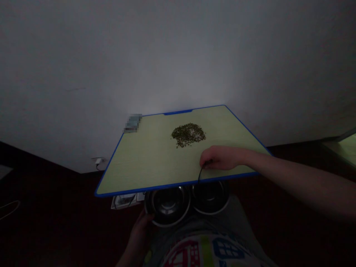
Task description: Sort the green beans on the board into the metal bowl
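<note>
While right fingers (204, 156) hold one utensil (200, 173) — two bowls (167, 207) (metal) below.

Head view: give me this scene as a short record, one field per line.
Surface: pale table with blue edging, beside a grey wall
On it: small dark grains, loosely spread around the middle; a pixelated item at the far left corner
Right hand: above the table's near part, holding a thin dark item, identity unclear
Left hand: at the left bowl, fingers mostly lost in shadow
Beside it: right bowl, partly hidden by the table edge
Lighting: dim
</note>
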Demonstrator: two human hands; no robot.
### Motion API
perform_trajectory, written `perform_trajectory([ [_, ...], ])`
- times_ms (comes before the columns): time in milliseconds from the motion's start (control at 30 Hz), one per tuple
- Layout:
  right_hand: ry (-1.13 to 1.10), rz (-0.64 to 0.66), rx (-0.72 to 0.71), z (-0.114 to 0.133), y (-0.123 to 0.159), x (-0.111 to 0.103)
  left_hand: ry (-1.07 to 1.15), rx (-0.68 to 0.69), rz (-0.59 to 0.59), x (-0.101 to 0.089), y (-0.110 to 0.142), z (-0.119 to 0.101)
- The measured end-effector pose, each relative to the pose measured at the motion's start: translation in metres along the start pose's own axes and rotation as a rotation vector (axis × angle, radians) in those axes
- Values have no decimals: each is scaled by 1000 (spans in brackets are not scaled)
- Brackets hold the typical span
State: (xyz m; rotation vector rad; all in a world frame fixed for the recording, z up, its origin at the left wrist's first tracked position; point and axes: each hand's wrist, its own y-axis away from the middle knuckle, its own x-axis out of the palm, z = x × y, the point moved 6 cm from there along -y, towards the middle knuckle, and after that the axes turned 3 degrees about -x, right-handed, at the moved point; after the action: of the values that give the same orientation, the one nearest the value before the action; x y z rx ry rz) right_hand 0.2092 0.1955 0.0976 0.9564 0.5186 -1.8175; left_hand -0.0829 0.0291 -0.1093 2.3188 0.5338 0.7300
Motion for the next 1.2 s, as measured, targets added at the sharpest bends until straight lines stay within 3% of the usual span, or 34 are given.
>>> perform_trajectory([
  [633, 5, -67, 10, 8, 32, 3, -25, -27, 25, 3, 4, -2],
  [933, -102, -296, 121, 16, 63, -10, -16, 6, 47, 11, 8, -7],
  [1067, -158, -332, 174, 23, 83, 13, 8, 18, 38, 4, 2, -3],
  [1200, -296, -277, 214, 23, 97, 66, 16, -1, 59, 1, 0, 1],
])
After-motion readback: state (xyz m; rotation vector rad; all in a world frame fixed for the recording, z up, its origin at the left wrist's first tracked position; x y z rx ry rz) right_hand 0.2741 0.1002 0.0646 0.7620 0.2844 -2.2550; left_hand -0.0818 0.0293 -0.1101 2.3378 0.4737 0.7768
